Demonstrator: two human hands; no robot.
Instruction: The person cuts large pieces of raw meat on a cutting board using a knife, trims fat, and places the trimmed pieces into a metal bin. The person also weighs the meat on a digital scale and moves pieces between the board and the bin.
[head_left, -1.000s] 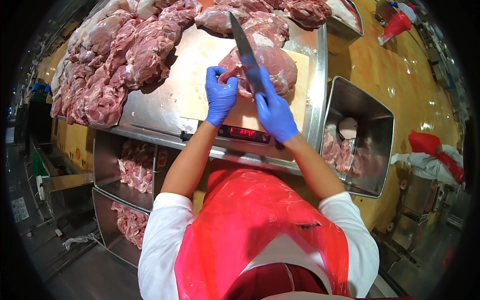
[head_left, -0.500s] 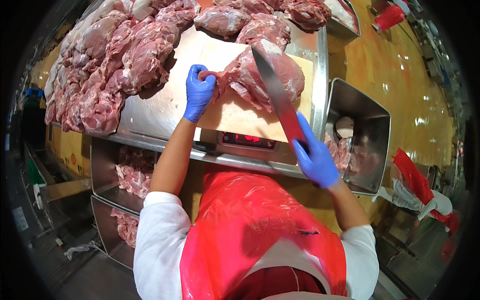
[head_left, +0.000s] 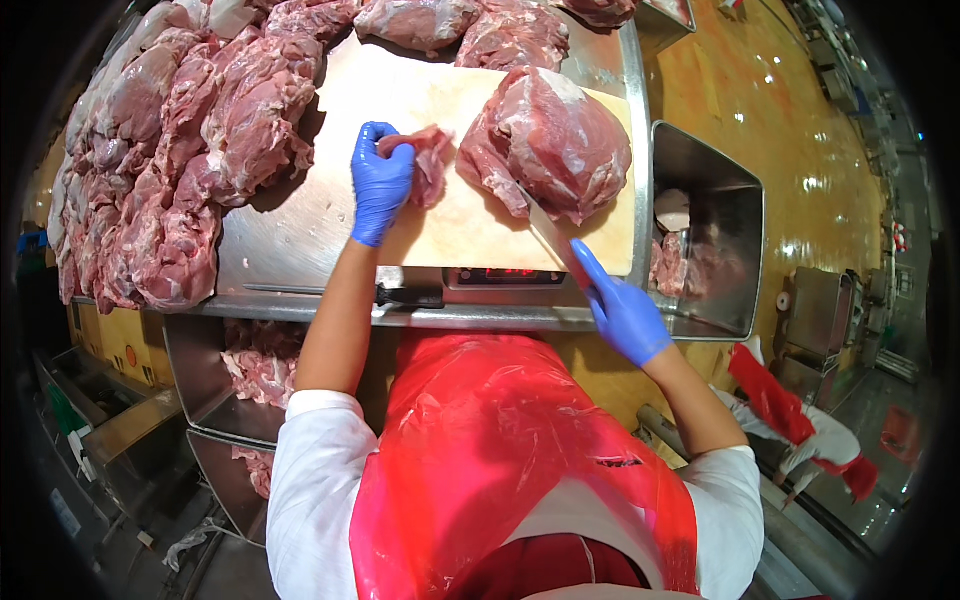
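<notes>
No lettering or numerals can be read with certainty. Centre of the frame: a scale (head_left: pixel 460 281) bears a dark display (head_left: pixel 510 276) with red lit characters, small and blurred, close against the lower edge of the pale cutting board (head_left: pixel 450 245). Lower left: a pale sheet (head_left: pixel 66 512), its surface too indistinct to make out. Lower centre-right: a short dark mark (head_left: pixel 618 463) on the red apron (head_left: pixel 480 400), its nature unclear.

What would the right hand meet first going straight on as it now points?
Led by the knife it holds, the right hand would likely meet the large piece of meat on the cutting board; depth at the tip is unclear.
</notes>
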